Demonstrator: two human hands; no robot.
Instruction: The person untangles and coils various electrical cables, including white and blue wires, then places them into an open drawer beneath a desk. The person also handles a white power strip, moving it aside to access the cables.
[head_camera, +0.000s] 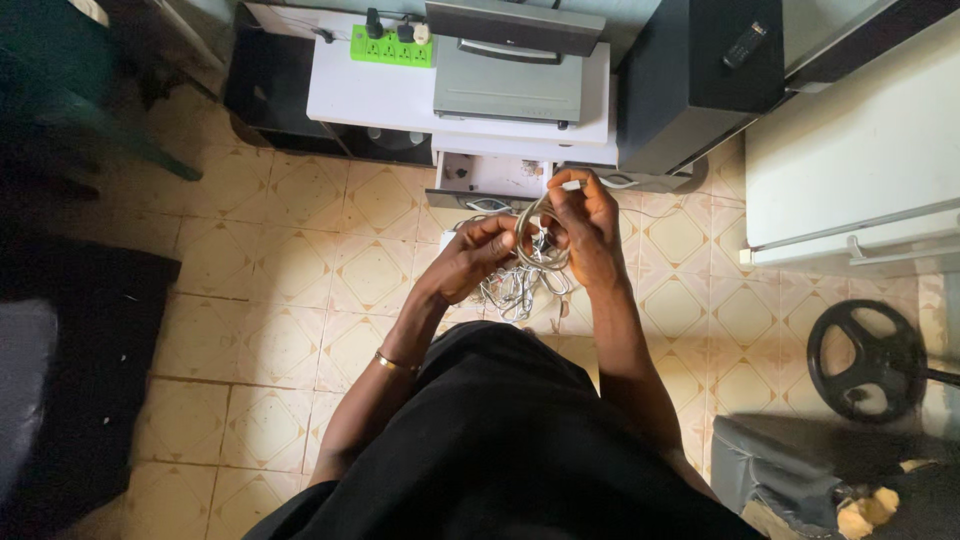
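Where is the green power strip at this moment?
In the head view, the green power strip lies at the top, on the white cabinet, left of the grey player.

cable coil (540, 235): part covered by both hands; ends & plug type too small to tell.
left hand (470, 258): fingertips tucked behind coil, grip not clear.
right hand (585, 215): palm side hidden; holds sth thin at top, too small to tell.
cable pile (515, 290): on floor under hands, mostly hidden; no. of cables can't tell.
drawer (490, 178): open, contents tiny & blurred.
steering wheel (868, 358): right part cut by frame edge.
power strip (392, 48): plugs at top cut off by edge.
dark furniture (60, 380): left side in shadow, cut off, kind can't tell.
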